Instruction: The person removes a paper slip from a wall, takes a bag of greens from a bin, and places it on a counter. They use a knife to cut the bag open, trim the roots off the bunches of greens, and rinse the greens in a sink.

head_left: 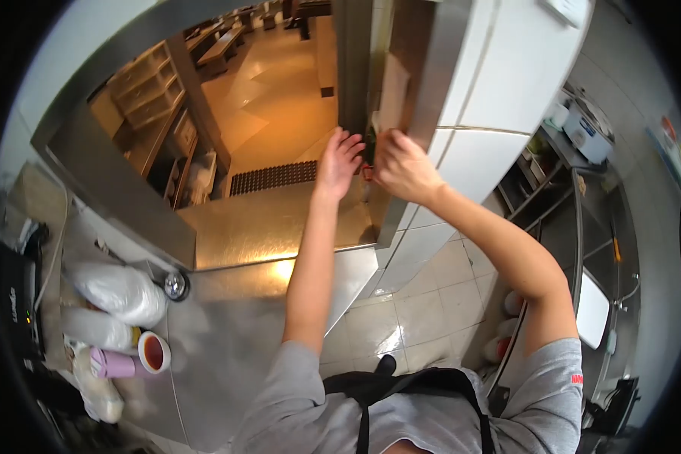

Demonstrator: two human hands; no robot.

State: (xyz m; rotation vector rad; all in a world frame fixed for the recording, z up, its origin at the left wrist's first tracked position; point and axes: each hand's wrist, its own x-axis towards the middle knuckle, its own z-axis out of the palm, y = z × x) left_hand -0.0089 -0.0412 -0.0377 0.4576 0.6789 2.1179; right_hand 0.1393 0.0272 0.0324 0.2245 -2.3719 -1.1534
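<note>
Left hand (pixel 340 163) is raised in the hatch opening, fingers loosely bent and apart, nothing visible in the palm; right hand (pixel 402 168) is at the right jamb (pixel 445 57), fingers curled, can't tell if it grips anything; small red item (pixel 368 173) sits between the hands, just beside the right fingers, too small to identify, contact unclear; steel counter (pixel 227 340) below left carries bell (pixel 176 285), plastic bags (pixel 121 291) and cup of reddish liquid (pixel 153 353).
</note>
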